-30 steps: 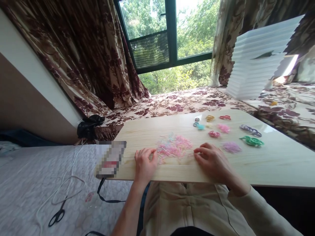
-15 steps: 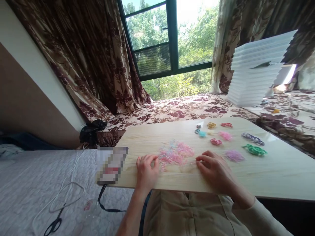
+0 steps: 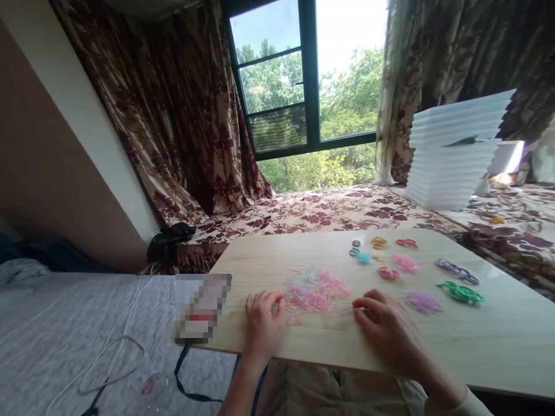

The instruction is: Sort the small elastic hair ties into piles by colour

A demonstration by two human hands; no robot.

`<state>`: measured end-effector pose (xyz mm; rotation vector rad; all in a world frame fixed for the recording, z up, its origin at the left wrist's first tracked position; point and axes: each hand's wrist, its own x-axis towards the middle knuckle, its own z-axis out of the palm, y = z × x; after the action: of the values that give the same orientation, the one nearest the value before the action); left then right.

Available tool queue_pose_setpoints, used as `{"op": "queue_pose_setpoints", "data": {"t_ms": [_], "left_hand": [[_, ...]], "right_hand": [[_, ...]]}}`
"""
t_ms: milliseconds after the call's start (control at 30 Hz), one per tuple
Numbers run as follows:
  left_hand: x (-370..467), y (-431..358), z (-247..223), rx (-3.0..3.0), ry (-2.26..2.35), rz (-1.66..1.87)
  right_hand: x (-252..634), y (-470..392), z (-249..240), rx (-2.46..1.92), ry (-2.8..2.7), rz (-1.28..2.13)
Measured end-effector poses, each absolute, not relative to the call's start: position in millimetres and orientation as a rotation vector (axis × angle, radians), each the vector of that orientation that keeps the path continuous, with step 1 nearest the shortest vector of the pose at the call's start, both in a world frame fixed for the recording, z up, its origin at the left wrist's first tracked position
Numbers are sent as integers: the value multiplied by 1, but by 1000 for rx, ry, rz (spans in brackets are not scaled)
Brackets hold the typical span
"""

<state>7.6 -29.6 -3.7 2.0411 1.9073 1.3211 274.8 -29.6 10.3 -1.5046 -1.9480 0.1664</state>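
Between my hands lies a loose pile of thin pink and pale blue strands [image 3: 318, 293], too fine to tell exactly what they are. My left hand [image 3: 265, 320] rests on the table at the pile's left edge, thumb and forefinger curled together. My right hand [image 3: 385, 323] rests at the right edge, its fingers bent and the fingertips close together by a few stray strands. Whatever either hand pinches is too small to make out. Smaller heaps sit to the right: purple strands [image 3: 424, 301], pink strands [image 3: 405, 263] and turquoise strands [image 3: 363, 257].
Ring-like bunches lie on the light wooden table [image 3: 260, 248]: green rings [image 3: 462, 292], dark purple rings [image 3: 457, 271], red rings [image 3: 406, 243] and yellow rings [image 3: 378, 242]. A blurred flat object [image 3: 203, 309] lies at the left edge. White foam sheets [image 3: 453, 153] stand behind.
The camera has tilted up slightly, so the whole scene sits lower in view. Both hands keep nearly the same places beside the pile.
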Motion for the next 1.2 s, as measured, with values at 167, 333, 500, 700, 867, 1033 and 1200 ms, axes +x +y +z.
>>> {"op": "queue_pose_setpoints", "data": {"t_ms": [167, 333, 500, 700, 867, 1033, 1200], "left_hand": [[7, -28, -6, 2042, 1900, 1321], [7, -28, -6, 2038, 1904, 1314], [8, -28, -6, 2030, 1888, 1330], [8, -28, -6, 2010, 1871, 1310], [9, -29, -6, 1999, 1866, 1324], [10, -28, -6, 1987, 1868, 1322], [9, -28, -6, 1993, 1875, 1325]], "right_hand": [[274, -30, 11, -1501, -1936, 185], [274, -29, 11, -1505, -1938, 178], [275, -29, 11, -1506, -1942, 187], [276, -27, 8, -1505, -1939, 179], [276, -26, 6, -1492, -1927, 138], [275, -29, 10, -1487, -1949, 171], [275, -29, 11, -1482, -1942, 165]]}}
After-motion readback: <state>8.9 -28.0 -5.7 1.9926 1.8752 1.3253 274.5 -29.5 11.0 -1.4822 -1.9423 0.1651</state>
